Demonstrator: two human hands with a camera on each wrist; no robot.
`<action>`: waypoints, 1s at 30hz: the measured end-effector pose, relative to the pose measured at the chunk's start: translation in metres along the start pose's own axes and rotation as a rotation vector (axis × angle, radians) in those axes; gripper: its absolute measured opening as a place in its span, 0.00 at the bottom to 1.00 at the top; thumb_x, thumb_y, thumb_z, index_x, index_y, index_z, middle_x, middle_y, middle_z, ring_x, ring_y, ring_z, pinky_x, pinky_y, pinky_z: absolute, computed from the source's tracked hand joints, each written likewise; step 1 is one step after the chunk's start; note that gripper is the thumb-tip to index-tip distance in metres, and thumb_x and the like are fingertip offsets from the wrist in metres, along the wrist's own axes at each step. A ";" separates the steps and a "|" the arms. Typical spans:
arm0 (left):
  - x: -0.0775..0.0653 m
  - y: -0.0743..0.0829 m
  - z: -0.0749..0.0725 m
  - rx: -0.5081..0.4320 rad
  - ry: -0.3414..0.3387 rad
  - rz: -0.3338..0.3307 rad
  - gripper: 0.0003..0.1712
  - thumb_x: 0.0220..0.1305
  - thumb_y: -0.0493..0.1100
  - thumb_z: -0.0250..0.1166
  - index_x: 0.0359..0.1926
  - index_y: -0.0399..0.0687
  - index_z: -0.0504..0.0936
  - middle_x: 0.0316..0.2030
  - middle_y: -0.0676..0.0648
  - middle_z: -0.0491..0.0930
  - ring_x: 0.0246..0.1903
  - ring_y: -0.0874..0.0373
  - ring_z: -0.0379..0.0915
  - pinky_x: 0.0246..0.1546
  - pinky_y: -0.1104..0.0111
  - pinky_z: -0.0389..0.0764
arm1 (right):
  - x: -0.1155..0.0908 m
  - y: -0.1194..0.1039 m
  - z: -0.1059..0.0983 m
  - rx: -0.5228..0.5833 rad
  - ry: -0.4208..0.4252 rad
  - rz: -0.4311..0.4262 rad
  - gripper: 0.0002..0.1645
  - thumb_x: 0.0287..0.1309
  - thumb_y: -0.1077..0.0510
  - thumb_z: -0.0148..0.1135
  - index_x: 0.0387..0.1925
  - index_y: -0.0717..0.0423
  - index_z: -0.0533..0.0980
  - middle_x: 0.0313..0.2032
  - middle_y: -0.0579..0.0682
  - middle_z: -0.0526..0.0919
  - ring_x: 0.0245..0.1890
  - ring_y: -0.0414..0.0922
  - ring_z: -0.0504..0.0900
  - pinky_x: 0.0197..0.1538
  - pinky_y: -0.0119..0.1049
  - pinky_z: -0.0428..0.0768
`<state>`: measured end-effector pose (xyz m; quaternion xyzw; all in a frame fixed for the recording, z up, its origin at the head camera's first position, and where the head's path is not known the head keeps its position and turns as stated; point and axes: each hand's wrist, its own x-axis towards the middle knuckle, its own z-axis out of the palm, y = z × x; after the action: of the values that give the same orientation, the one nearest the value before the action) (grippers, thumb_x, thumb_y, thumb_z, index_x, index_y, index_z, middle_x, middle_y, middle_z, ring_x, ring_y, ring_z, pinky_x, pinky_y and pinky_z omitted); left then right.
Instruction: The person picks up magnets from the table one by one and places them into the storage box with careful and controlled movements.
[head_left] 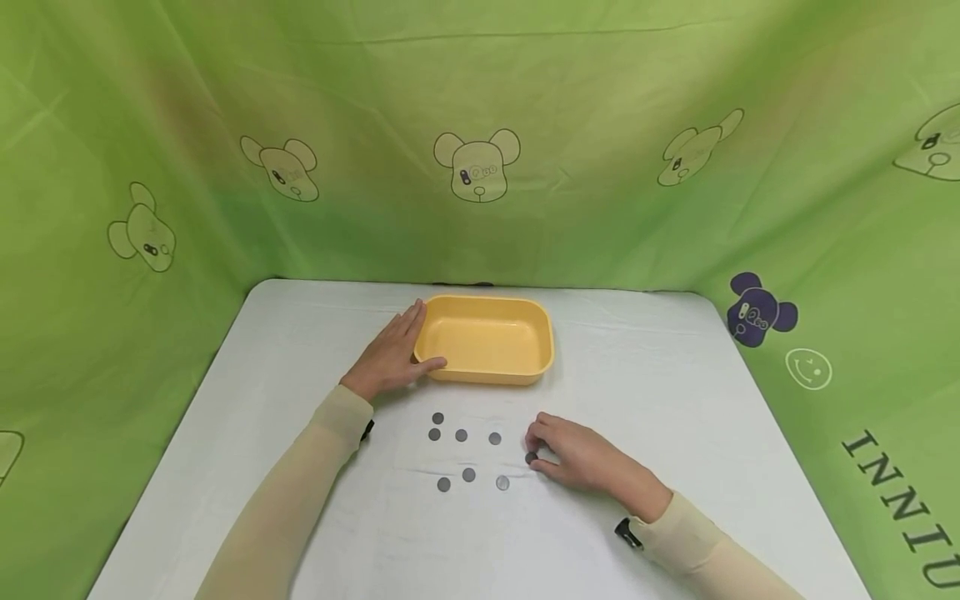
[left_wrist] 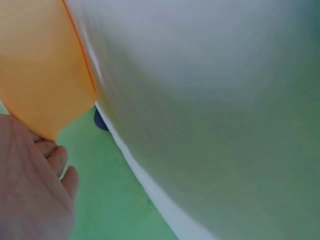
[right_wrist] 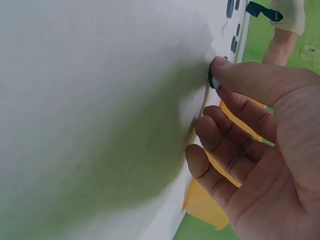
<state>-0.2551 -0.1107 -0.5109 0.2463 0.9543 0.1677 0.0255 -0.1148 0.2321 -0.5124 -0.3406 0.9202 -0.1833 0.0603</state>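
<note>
My right hand (head_left: 573, 454) pinches a small grey coin (head_left: 532, 457) between thumb and index finger, low over the white table. In the right wrist view the same coin (right_wrist: 214, 81) stands on edge at the thumb tip, while the other fingers are loosely bent. Several more grey coins lie flat to the left of that hand, among them a lighter one (head_left: 502, 482) and a dark one (head_left: 461, 435). My left hand (head_left: 392, 350) rests against the left side of a yellow rectangular tray (head_left: 491, 377), fingers extended along it and thumb across the front rim.
The white cloth-covered table (head_left: 637, 358) has rounded far corners. Green printed curtains (head_left: 480, 242) with bear-head drawings hang behind it and on both sides. The tray stands near the table's far edge, beyond the coins.
</note>
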 end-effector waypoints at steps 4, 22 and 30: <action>0.000 0.000 -0.001 0.003 0.011 0.010 0.63 0.64 0.81 0.44 0.79 0.44 0.30 0.80 0.48 0.29 0.78 0.56 0.28 0.78 0.64 0.35 | 0.001 -0.002 0.000 0.014 -0.036 0.029 0.11 0.57 0.56 0.73 0.37 0.45 0.76 0.34 0.36 0.76 0.36 0.34 0.76 0.42 0.34 0.81; -0.001 0.001 -0.003 -0.007 0.003 0.000 0.63 0.63 0.82 0.43 0.79 0.46 0.30 0.80 0.50 0.29 0.78 0.57 0.27 0.77 0.66 0.34 | 0.000 -0.010 -0.005 0.102 -0.083 0.042 0.11 0.60 0.63 0.67 0.35 0.44 0.75 0.31 0.34 0.75 0.31 0.33 0.73 0.36 0.29 0.76; 0.000 0.000 -0.002 -0.012 0.007 0.006 0.63 0.63 0.82 0.44 0.79 0.45 0.31 0.80 0.49 0.30 0.78 0.56 0.28 0.78 0.64 0.35 | 0.001 -0.006 -0.012 0.172 -0.040 0.029 0.11 0.62 0.63 0.66 0.37 0.42 0.76 0.34 0.34 0.78 0.30 0.33 0.73 0.36 0.28 0.76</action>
<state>-0.2549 -0.1115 -0.5090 0.2486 0.9526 0.1741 0.0231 -0.1149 0.2308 -0.4990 -0.3243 0.9045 -0.2541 0.1104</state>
